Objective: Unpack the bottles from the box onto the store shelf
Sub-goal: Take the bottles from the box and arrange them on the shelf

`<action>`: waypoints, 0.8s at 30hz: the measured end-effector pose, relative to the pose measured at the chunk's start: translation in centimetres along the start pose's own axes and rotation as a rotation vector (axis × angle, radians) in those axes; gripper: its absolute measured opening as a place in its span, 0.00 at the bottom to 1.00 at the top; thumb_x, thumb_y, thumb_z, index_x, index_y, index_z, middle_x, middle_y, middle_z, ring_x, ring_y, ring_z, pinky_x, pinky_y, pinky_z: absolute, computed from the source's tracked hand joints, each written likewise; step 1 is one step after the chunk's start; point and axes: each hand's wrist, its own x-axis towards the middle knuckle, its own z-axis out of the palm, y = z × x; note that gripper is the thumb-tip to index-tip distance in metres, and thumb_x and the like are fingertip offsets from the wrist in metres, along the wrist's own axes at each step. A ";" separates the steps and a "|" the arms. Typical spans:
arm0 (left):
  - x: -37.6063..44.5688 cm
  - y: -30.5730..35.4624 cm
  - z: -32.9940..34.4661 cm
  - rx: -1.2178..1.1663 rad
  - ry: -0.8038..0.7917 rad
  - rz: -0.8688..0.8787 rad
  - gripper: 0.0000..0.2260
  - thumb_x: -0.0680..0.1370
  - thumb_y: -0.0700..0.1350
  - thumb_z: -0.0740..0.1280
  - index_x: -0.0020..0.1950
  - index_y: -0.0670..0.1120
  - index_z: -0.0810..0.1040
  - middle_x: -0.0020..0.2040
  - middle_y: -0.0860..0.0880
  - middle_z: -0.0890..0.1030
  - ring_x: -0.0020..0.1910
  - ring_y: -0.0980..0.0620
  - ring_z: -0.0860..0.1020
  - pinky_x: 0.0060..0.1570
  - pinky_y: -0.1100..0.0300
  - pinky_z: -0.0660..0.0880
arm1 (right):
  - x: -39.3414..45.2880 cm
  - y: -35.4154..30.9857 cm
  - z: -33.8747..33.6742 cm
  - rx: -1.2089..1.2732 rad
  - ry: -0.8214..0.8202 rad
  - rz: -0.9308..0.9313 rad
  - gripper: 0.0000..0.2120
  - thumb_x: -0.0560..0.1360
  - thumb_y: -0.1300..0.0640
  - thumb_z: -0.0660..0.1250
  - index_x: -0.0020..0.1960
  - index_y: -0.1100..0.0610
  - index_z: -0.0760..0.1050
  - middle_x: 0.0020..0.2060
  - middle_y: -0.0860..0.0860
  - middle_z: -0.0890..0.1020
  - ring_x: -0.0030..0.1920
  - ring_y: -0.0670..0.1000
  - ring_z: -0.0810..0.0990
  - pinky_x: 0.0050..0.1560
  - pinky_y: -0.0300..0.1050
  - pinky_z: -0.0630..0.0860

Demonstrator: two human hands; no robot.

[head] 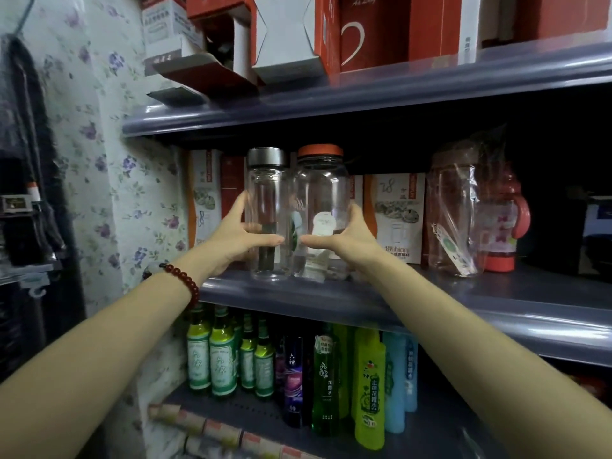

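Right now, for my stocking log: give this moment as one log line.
phase: placing | left hand: grips silver-capped bottle | right hand: grips orange-capped bottle | both bottles upright on middle shelf

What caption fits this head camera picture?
Left hand and right hand steady silver-capped bottle and orange-capped bottle on the middle shelf.

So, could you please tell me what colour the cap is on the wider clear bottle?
Orange-red cap, seen in the head view.
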 end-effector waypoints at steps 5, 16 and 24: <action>0.6 -1.2 -2.8 -0.009 0.073 -0.021 0.54 0.59 0.45 0.82 0.74 0.66 0.52 0.65 0.46 0.76 0.64 0.47 0.74 0.62 0.45 0.71 | 1.8 -0.5 4.3 0.030 0.011 0.043 0.57 0.64 0.52 0.80 0.78 0.57 0.44 0.76 0.58 0.59 0.74 0.59 0.62 0.71 0.55 0.63; -0.5 -1.8 -4.0 0.354 0.111 -0.010 0.47 0.69 0.56 0.74 0.78 0.49 0.49 0.77 0.47 0.61 0.73 0.47 0.64 0.69 0.51 0.63 | 1.8 -0.3 5.3 -0.261 -0.058 0.126 0.46 0.65 0.49 0.79 0.73 0.62 0.56 0.64 0.57 0.73 0.58 0.55 0.74 0.49 0.45 0.76; -4.6 -1.4 -3.2 0.747 0.192 0.010 0.30 0.76 0.52 0.68 0.74 0.43 0.63 0.59 0.42 0.79 0.56 0.45 0.77 0.53 0.58 0.73 | -0.7 -0.2 4.5 -0.720 -0.071 0.016 0.19 0.71 0.47 0.73 0.37 0.54 0.64 0.45 0.55 0.78 0.45 0.55 0.79 0.38 0.48 0.77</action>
